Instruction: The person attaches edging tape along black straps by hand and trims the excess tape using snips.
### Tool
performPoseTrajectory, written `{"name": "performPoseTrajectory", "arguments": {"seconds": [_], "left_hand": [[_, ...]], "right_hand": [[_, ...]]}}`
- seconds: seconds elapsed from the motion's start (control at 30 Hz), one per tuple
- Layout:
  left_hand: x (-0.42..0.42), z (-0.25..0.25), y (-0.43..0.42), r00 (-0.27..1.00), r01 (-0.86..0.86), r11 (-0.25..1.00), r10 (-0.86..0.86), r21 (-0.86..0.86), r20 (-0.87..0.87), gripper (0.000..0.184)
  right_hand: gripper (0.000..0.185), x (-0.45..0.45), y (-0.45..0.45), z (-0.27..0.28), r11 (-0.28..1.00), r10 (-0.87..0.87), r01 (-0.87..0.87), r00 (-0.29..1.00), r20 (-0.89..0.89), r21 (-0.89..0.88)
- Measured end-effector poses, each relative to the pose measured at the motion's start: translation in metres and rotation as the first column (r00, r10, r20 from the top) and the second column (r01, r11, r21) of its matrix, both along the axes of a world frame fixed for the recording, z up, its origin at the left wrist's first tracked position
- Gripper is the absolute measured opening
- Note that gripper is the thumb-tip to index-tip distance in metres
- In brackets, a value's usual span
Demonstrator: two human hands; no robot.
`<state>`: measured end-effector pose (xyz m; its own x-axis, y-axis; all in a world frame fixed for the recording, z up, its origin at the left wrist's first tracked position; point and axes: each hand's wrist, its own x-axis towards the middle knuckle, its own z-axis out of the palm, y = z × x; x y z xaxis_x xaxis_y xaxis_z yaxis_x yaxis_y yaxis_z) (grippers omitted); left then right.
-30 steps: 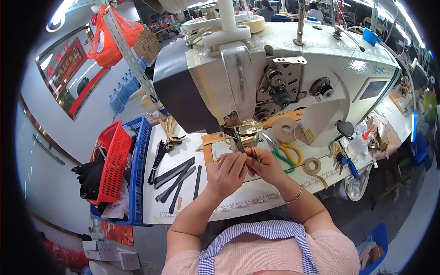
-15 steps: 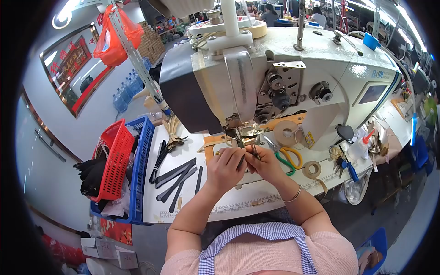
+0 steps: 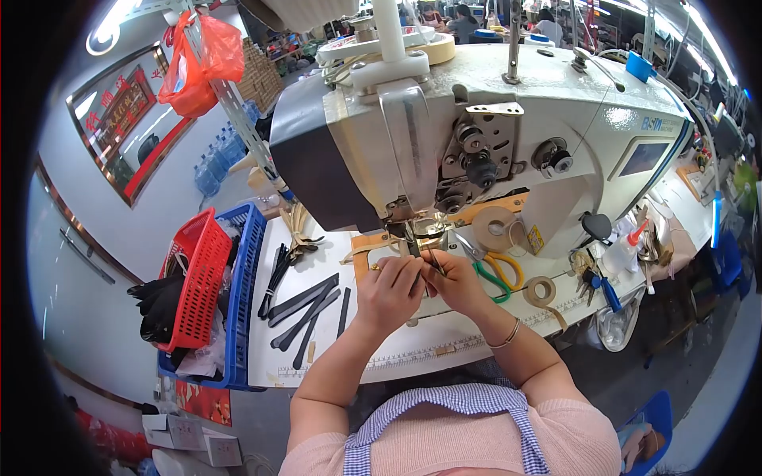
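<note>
Thin dark piece [image 3: 436, 271], pinched in the grip of the right hand [image 3: 458, 282], just beside the left hand [image 3: 392, 289]; cannot tell that grip's contents. Looks light, probably pliable; best taken near one end.

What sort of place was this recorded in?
Probably a sewing workshop: a large sewing machine stands on the worktable, with scissors and a roll of tape beside it, and other people sit in the background.
</note>
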<state>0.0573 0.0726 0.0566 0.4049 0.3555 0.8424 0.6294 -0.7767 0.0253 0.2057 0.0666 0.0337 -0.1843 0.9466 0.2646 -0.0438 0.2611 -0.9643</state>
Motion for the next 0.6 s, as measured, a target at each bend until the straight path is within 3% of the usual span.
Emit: {"name": "performPoseTrajectory", "arguments": {"seconds": [0.4,0.6], "left_hand": [[-0.0008,0.0008,0.0028,0.991,0.067,0.997,-0.061,-0.049,0.115,0.028],[0.0009,0.0005,0.0016,0.997,0.048,0.998,-0.045,-0.042,0.063,0.029]], "right_hand": [[0.016,-0.0014,-0.0015,0.0001,1.0,-0.009,0.009,0.999,-0.041,-0.003],[0.017,-0.0013,-0.0014,-0.0008,1.0,-0.02,0.02,0.999,-0.042,-0.02]]}}
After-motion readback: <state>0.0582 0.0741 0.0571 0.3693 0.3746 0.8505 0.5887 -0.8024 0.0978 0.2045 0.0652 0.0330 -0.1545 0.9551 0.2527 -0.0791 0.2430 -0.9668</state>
